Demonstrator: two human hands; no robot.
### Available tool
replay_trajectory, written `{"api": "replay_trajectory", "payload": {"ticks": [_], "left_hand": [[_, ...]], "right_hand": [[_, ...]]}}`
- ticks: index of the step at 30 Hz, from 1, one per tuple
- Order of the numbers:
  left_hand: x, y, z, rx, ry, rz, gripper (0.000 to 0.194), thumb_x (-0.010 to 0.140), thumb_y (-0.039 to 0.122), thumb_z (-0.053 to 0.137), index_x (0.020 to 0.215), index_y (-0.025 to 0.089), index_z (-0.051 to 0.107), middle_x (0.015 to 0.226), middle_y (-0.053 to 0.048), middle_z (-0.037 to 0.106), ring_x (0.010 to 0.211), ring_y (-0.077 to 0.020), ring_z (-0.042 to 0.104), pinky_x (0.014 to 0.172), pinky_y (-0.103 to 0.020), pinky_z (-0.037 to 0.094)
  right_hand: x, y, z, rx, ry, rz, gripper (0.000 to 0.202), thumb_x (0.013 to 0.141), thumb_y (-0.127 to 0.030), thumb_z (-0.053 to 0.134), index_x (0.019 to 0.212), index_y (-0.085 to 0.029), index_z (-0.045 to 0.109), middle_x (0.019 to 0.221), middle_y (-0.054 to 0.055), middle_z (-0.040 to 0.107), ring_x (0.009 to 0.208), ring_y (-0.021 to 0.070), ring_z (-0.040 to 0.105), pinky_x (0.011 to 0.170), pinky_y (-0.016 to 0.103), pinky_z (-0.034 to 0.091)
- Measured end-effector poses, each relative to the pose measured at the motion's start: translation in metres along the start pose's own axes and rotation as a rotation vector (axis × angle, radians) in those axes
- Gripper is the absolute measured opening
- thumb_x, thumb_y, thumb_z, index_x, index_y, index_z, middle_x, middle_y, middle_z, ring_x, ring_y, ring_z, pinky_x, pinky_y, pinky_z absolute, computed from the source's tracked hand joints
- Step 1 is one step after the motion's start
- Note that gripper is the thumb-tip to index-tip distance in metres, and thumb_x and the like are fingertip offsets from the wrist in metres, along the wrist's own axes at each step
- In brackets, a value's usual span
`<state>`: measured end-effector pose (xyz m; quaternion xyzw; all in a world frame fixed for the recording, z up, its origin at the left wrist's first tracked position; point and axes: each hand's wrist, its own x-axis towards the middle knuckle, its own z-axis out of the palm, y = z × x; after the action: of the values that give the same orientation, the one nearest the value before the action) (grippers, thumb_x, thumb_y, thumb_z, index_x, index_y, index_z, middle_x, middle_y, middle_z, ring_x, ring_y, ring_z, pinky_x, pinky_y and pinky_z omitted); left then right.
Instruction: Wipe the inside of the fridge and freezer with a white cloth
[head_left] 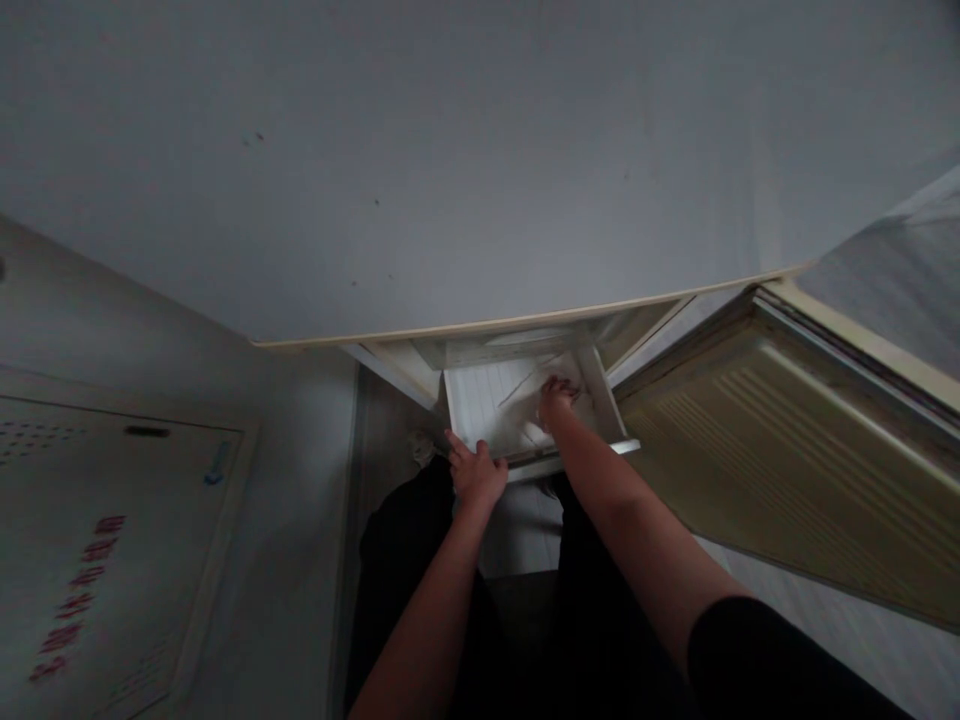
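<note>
A white drawer is pulled out from a pale, open-fronted cabinet that looks like a refrigerator. My left hand is at the drawer's front left corner, its parted fingers hooked over the rim. Inside the drawer, towards the right, my right hand presses down with bent fingers. Under and around it lies a thin whitish sheet, perhaps a cloth; its kind is hard to make out in the dim light. My right fingertips are partly hidden.
The cabinet's yellowed door stands open at the right. Its broad grey top spans the upper view. A wall with a metal panel bearing red characters rises at the left. My dark-clothed legs are close below the drawer.
</note>
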<state>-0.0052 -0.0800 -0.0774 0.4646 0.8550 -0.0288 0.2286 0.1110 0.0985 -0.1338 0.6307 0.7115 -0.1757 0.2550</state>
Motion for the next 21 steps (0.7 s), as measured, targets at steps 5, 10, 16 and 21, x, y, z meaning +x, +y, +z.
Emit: {"api": "replay_trajectory", "payload": {"ticks": [5, 10, 16, 21], "left_hand": [[0.000, -0.001, 0.001, -0.006, 0.012, 0.003, 0.048, 0.089, 0.038, 0.059, 0.132, 0.017, 0.062, 0.170, -0.022, 0.005, 0.141, -0.0434, 0.040, 0.108, -0.048, 0.043], [0.000, 0.001, 0.001, 0.004, 0.019, -0.003, 0.049, 0.089, 0.037, 0.059, 0.133, 0.017, 0.062, 0.170, -0.021, 0.008, 0.140, -0.0440, 0.041, 0.108, -0.049, 0.043], [-0.001, 0.003, -0.002, -0.001, 0.007, -0.011, 0.050, 0.089, 0.038, 0.058, 0.135, 0.017, 0.060, 0.170, -0.022, 0.006, 0.141, -0.0436, 0.041, 0.108, -0.049, 0.043], [-0.001, 0.005, -0.004, 0.011, -0.001, -0.021, 0.057, 0.090, 0.039, 0.056, 0.139, 0.010, 0.055, 0.169, -0.028, 0.005, 0.141, -0.0428, 0.042, 0.108, -0.049, 0.044]], "right_hand": [[0.000, -0.012, -0.007, 0.005, -0.014, -0.027, 0.074, 0.090, -0.020, 0.067, 0.154, 0.002, 0.038, 0.149, 0.040, 0.037, 0.135, 0.0453, 0.051, 0.092, 0.056, 0.057], [-0.005, -0.017, -0.009, 0.032, -0.037, -0.279, 0.089, 0.073, -0.024, 0.088, 0.148, -0.003, 0.044, 0.133, 0.029, 0.060, 0.124, 0.0370, 0.062, 0.100, 0.041, 0.056], [-0.023, -0.052, 0.007, 0.066, -0.159, -0.783, 0.063, 0.076, -0.037, 0.085, 0.131, -0.014, 0.062, 0.129, 0.012, 0.067, 0.114, 0.0251, 0.066, 0.093, 0.024, 0.051], [-0.042, -0.091, 0.019, 0.059, -0.343, -0.945, 0.028, 0.089, -0.027, 0.070, 0.111, -0.010, 0.075, 0.107, 0.009, 0.074, 0.089, 0.0185, 0.067, 0.073, 0.022, 0.048]]}}
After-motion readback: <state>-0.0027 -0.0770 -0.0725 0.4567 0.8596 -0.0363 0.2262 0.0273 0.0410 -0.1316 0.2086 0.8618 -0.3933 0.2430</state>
